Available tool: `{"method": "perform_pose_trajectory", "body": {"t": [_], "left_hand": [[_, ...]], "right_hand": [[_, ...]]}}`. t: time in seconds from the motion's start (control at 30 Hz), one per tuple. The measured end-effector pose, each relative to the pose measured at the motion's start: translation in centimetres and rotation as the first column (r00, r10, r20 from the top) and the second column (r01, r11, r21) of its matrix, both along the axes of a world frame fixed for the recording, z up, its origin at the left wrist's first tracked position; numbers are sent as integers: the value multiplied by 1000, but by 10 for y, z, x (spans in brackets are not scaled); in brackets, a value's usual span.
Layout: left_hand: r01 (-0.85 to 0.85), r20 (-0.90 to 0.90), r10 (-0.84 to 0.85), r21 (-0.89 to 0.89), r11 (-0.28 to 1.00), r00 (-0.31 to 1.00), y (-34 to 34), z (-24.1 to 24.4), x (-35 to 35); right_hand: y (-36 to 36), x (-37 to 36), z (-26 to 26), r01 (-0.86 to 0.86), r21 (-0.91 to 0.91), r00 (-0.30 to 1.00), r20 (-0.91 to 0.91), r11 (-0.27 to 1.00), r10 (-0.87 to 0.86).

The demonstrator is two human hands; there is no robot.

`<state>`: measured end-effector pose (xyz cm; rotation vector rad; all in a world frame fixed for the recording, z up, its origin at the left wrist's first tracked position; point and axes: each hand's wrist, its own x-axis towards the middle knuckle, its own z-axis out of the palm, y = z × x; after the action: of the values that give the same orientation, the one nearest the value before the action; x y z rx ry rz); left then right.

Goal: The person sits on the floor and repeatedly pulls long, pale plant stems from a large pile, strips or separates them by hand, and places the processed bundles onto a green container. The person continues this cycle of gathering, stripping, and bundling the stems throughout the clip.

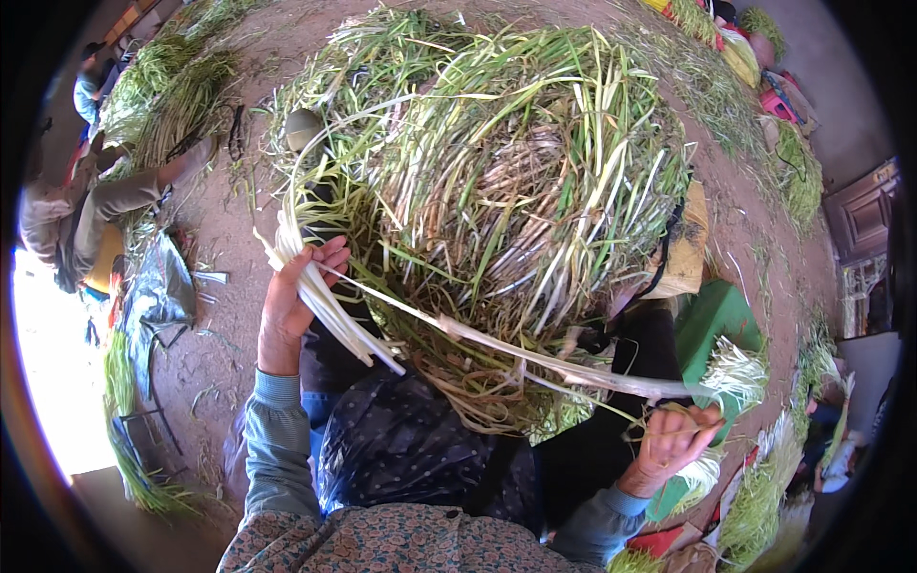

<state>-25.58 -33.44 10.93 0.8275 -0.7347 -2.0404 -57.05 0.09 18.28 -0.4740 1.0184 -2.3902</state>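
Note:
My left hand [304, 276] holds a bundle of white-stemmed garlic shoots [333, 315] between thumb and palm; their green leaves hang toward the pile. A pale, partly peeled stalk [501, 345] stretches from beside this hand to my right hand [673, 437]. Curled fingers of the right hand pinch thin leafy strands near the stalk's right end. Beyond both hands rises a big heap of green, white and dried brown stalks [494, 179]. Stripped, limp leaves [476, 401] lie at my lap, next to a dark polka-dot plastic apron [408, 444].
Green sheeting [716, 315] with white-stemmed bundles [734, 372] lies at the right. A yellowish sack [684, 243] touches the heap. Leafy bundles [759, 494] line the lower right. A seated person [114, 204] and a grey plastic sheet [161, 286] are at the left.

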Motion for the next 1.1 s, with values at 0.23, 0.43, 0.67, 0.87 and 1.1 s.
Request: {"method": "perform_pose_trajectory", "body": {"t": [0.23, 0.43, 0.67, 0.87, 1.1], "left_hand": [[105, -150, -93, 73, 992, 984, 31, 29, -21], [204, -240, -164, 153, 967, 957, 66, 25, -23], [214, -55, -207, 241, 947, 977, 83, 14, 1], [245, 64, -264, 216, 945, 962, 87, 8, 7], [104, -379, -77, 51, 993, 922, 70, 27, 7]], "right_hand": [[-115, 69, -47, 121, 589, 466, -744, 799, 478], [-190, 144, -78, -775, 393, 502, -91, 494, 860], [-132, 130, -81, -821, 549, 290, 161, 159, 943], [-79, 70, -56, -752, 353, 659, 392, 556, 642], [-82, 44, -88, 136, 854, 534, -490, 503, 689]]}}
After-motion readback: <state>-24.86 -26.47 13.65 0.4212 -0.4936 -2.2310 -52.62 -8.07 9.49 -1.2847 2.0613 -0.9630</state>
